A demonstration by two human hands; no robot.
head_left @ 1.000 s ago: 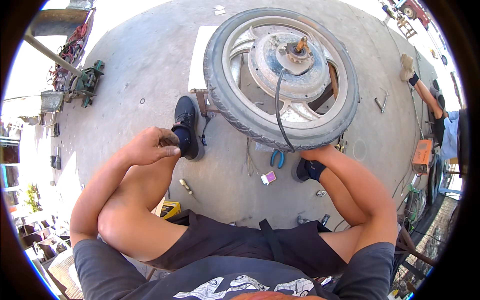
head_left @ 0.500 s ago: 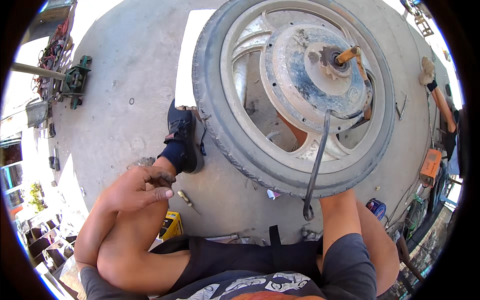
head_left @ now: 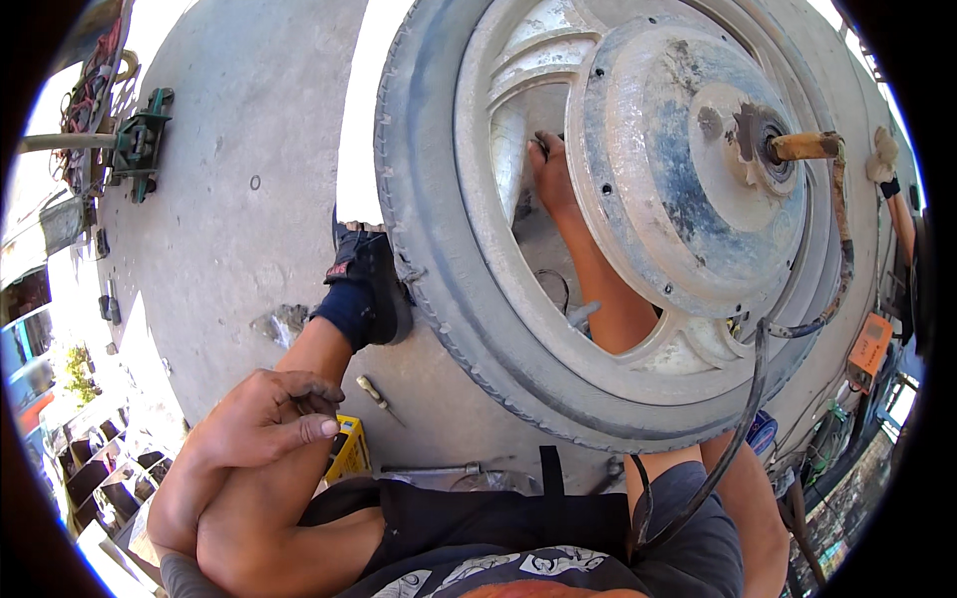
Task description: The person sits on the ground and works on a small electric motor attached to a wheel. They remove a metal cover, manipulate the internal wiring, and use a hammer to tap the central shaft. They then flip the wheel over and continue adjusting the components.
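Observation:
A large spoked wheel with a worn grey tire and a big hub motor stands tilted in front of me. From its axle a taped cable runs down toward my lap. My right forearm passes behind the wheel. Through a gap between the spokes my right hand shows, fingers curled around something dark that I cannot make out. My left hand rests over my left knee, loosely bent, thumb apart from the fingers, holding nothing.
A white board lies left of the tire by my shoe. A screwdriver, a yellow box and a metal wrench lie near my legs. An orange box and another person's gloved hand are at right.
The wheel has tipped and shifted toward me and to the right. My right hand has come into sight through the spokes. My left hand has barely moved.

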